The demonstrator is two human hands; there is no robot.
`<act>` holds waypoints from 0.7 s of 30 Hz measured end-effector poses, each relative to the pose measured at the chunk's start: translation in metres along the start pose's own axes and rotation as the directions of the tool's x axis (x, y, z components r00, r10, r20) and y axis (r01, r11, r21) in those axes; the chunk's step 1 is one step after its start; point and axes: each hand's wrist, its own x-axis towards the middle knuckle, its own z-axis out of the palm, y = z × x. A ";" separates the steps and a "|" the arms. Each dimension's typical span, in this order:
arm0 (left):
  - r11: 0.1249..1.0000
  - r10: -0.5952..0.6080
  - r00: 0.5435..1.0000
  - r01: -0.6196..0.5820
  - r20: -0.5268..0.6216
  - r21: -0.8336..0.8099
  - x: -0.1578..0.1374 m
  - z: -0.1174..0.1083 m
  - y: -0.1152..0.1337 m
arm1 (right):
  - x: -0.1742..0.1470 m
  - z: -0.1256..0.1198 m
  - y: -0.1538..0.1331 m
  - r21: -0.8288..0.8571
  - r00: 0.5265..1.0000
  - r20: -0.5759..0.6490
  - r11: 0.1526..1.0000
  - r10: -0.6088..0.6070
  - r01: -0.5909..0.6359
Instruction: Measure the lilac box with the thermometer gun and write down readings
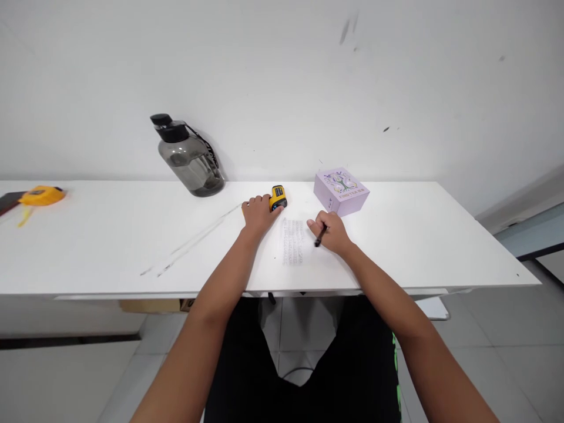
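Observation:
My left hand (257, 215) is closed over a yellow-and-black handheld tool (278, 197) that looks like a tape measure, lying on the white table. The palm hides part of its body. In a fist, my right hand (331, 231) holds a dark pen (321, 236), its dark end pointing down and toward me. Between the hands, rows of faint grey writing (293, 242) cover a patch of the tabletop. Just behind my right hand sits a lilac tea box (339, 192) with a printed tree on its lid.
A grey see-through water bottle (192, 161) with a black lid stands at the wall, behind and left of my hands. Long dark streaks (189, 244) mark the table (101, 235). At the far left lies a yellow-orange tool (42, 195) beside a dark item.

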 end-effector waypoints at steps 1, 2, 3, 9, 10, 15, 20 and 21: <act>1.000 -0.002 1.000 0.002 -0.003 0.005 0.000 0.001 0.000 | -0.001 0.003 0.000 0.056 0.999 0.031 0.998 -0.020 0.018; 1.000 -0.004 1.000 0.004 -0.005 0.009 0.001 0.002 -0.001 | -0.002 0.006 -0.001 0.132 0.998 0.066 0.991 -0.022 0.013; 1.000 -0.006 1.000 0.006 -0.006 0.013 0.001 0.003 -0.001 | -0.002 0.008 -0.002 0.211 0.995 0.102 0.977 -0.009 -0.013; 1.000 -0.012 1.000 0.012 -0.003 0.027 0.002 0.005 0.000 | -0.003 0.021 -0.005 0.183 0.905 0.371 0.940 0.207 -0.289; 1.000 -0.011 1.000 0.011 -0.005 0.022 0.002 0.005 0.000 | -0.003 0.023 -0.005 0.148 0.901 0.373 0.944 0.222 -0.294; 1.000 -0.005 1.000 0.005 -0.021 0.000 0.002 0.007 -0.001 | -0.007 0.026 -0.006 0.121 0.926 0.303 0.955 0.225 -0.271; 1.000 0.001 1.000 -0.001 -0.025 -0.002 0.002 0.008 -0.001 | -0.007 0.027 -0.005 0.122 0.929 0.269 0.947 0.256 -0.296; 1.000 0.001 1.000 -0.001 -0.025 -0.003 0.002 0.007 -0.001 | -0.007 0.027 -0.005 0.114 0.928 0.266 0.947 0.261 -0.299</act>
